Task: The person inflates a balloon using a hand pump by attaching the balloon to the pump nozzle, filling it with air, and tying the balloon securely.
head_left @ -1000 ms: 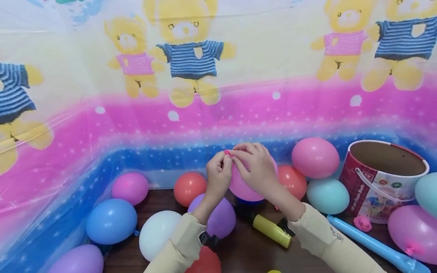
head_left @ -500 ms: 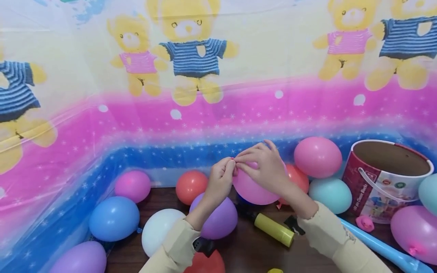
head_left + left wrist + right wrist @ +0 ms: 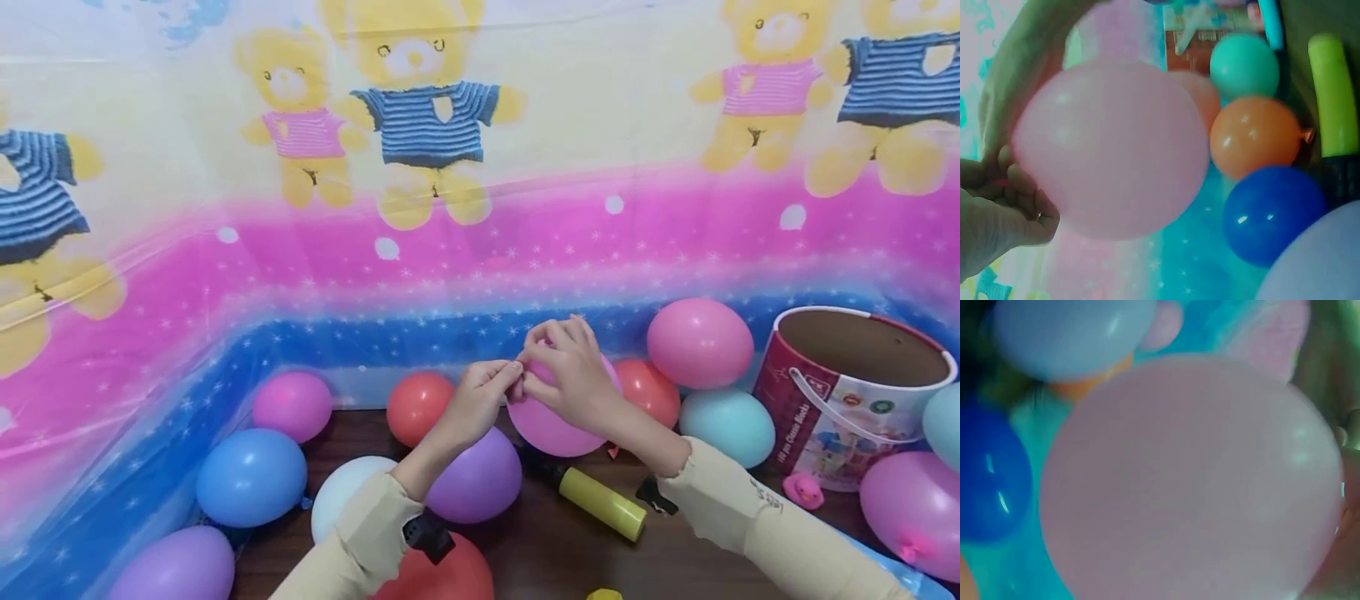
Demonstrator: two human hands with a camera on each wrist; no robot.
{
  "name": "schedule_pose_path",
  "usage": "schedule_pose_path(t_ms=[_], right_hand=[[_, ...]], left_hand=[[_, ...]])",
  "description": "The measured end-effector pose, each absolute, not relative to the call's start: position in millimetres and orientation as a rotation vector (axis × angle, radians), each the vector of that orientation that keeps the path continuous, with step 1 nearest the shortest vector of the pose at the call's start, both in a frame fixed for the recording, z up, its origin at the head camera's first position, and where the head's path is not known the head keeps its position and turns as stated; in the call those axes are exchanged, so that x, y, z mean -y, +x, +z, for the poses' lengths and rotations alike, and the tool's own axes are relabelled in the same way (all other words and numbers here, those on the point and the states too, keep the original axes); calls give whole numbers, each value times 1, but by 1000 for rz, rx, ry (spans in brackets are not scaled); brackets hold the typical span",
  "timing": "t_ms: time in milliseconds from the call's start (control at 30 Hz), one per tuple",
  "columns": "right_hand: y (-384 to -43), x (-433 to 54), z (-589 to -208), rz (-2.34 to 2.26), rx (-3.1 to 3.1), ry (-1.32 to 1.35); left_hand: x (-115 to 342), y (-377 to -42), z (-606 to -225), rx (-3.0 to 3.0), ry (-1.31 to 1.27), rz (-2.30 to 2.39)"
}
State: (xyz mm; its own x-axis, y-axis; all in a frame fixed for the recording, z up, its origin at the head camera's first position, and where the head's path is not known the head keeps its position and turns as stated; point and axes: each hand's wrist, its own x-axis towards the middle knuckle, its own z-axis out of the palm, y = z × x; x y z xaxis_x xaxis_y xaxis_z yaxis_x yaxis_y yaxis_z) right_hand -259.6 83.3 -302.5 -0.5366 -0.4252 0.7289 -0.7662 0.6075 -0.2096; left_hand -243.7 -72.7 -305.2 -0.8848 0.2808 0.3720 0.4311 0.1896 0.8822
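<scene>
An inflated pink balloon (image 3: 558,429) hangs in front of me, its neck turned toward my fingers. My left hand (image 3: 480,404) pinches the neck between thumb and fingers. From the right, my right hand (image 3: 573,375) curls over the same spot, its thumb and fingertips at the neck. In the left wrist view, the round balloon (image 3: 1113,150) fills the middle, with a bit of pink neck (image 3: 1001,182) between the fingers. The right wrist view is mostly balloon (image 3: 1191,481), and that hand shows only at the right edge.
On the dark table (image 3: 547,567) lie several balloons, among them a purple one (image 3: 480,479), a blue one (image 3: 251,479) and a red one (image 3: 442,571). A yellow cylinder (image 3: 603,504) with a black end lies below my hands. A block bucket (image 3: 810,417) stands at the right.
Both hands have come down slightly, still at the balloon's neck. My left hand has turned flatter, and the right fingers have spread, then curled in over the neck.
</scene>
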Motion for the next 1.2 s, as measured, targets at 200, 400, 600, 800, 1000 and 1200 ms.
schedule_pose_path(t_ms=[200,400,600,800,1000,1200], right_hand=[[-249,-86,-316,1114,2382,1038],[-250,-94,-308,1247,2610,1194],[-261,-105,-301,1173,2591,1221],[-258,-105,-306,541,2297,1127],[-257,-104,-311,593,2023,1073],[-262,-100,-315,855,2099,901]], left_hand=[[79,-247,-307,2345,-722,-2059],[79,-252,-307,2364,-646,-2263],[69,-253,-306,2274,-530,-2357],[62,-251,-314,2256,-304,-2317],[58,-252,-308,2163,-253,-2367],[53,-257,-309,2130,-204,-2497]])
